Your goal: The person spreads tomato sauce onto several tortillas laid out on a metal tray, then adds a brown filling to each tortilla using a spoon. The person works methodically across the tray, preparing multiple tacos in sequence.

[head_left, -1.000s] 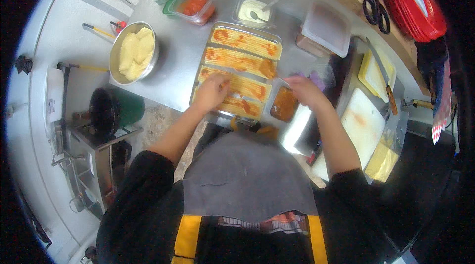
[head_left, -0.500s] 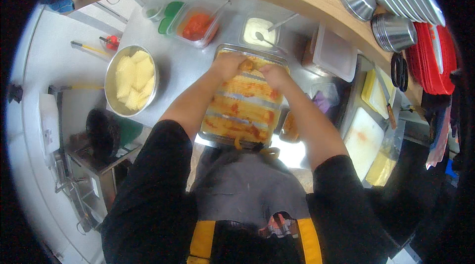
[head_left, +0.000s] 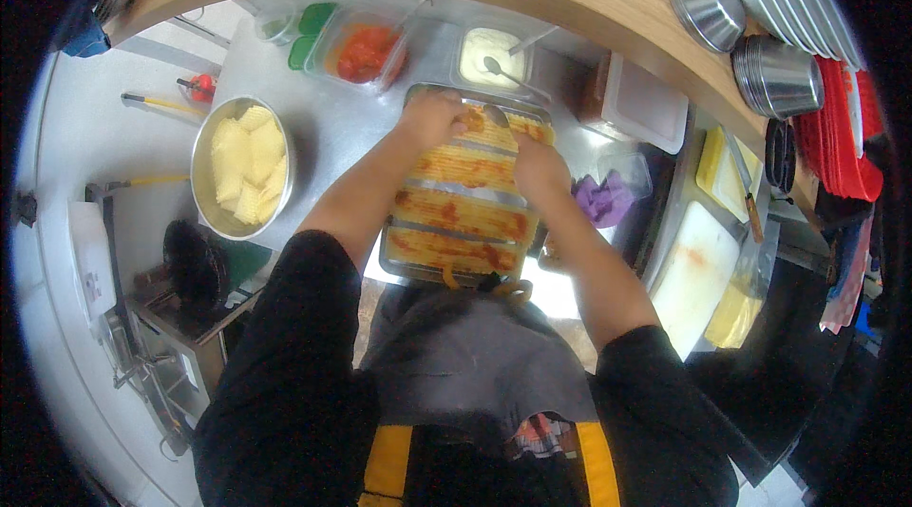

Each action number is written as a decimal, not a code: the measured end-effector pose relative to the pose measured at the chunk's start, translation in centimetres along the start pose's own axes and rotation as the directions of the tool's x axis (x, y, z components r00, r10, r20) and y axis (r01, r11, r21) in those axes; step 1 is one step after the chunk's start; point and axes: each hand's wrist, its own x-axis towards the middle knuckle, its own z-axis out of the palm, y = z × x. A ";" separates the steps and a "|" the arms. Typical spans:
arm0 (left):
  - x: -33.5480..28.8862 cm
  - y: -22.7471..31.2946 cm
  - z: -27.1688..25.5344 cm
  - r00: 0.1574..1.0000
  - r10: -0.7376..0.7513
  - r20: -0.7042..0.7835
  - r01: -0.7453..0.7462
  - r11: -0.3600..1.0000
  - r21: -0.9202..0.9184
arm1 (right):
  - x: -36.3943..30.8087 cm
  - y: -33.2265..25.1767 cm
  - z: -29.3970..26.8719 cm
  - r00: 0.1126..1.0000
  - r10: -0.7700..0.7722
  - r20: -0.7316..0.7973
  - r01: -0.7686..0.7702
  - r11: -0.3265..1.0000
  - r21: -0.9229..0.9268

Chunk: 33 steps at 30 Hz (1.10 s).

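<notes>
Currently, the right hand (head_left: 541,170) pinches the spoon (head_left: 496,114) by its handle, fingers pressed together. The spoon's bowl lies just ahead and to the left of those fingers, over the farthest of four strips (head_left: 460,214). The left hand (head_left: 435,117) is at the far left part of the tray (head_left: 394,269), fingers curled inward; whether they grip anything is not discernible. The strips lie in the tray beneath and nearer the body than both sets of fingers, each bearing patches of orange-red sauce. Beyond the fingers, the cream (head_left: 480,51) stands just past the tray, with the red sauce (head_left: 366,53) farther left. The cloth (head_left: 605,200), purple, lies right of the right fingers. The bowl (head_left: 226,217) of yellow sheets stands well left of the left fingers.
</notes>
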 end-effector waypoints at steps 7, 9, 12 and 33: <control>0.4 -0.6 1.8 0.997 0.044 -0.067 -0.043 0.999 0.025 | -1.3 -1.0 0.8 0.995 -0.035 0.093 0.046 0.992 -0.118; 0.5 -1.0 2.0 0.996 0.064 -0.063 -0.063 0.998 0.012 | -1.1 -1.0 1.2 0.994 -0.036 0.107 0.049 0.991 -0.121; 0.5 -1.3 2.4 0.997 0.061 -0.040 -0.058 0.997 0.054 | -0.6 -0.8 1.8 0.993 -0.035 0.112 0.050 0.989 -0.140; -2.2 -0.3 3.7 0.965 -0.009 -0.261 0.011 1.000 0.006 | -1.7 1.3 5.1 0.952 -0.299 -0.071 0.269 0.922 -0.278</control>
